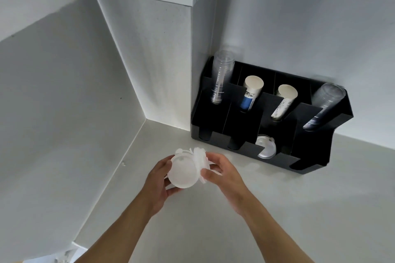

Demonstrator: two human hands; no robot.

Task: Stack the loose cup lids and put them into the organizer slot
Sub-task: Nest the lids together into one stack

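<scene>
I hold a bunch of white cup lids (184, 170) above the counter, in front of the black organizer (310, 153). My left hand (158, 184) grips the bunch from the left, its nearest lid facing me. My right hand (222, 174) pinches the uneven right side of the bunch, where several lids fan out. A few more white lids (265, 147) stand in the organizer's third front slot from the left.
The organizer stands against the back wall on a white counter (213, 220). Its rear slots hold clear cup stacks (220, 79) and paper cup stacks (252, 94). A white pillar (149, 60) and a side wall close in the left corner.
</scene>
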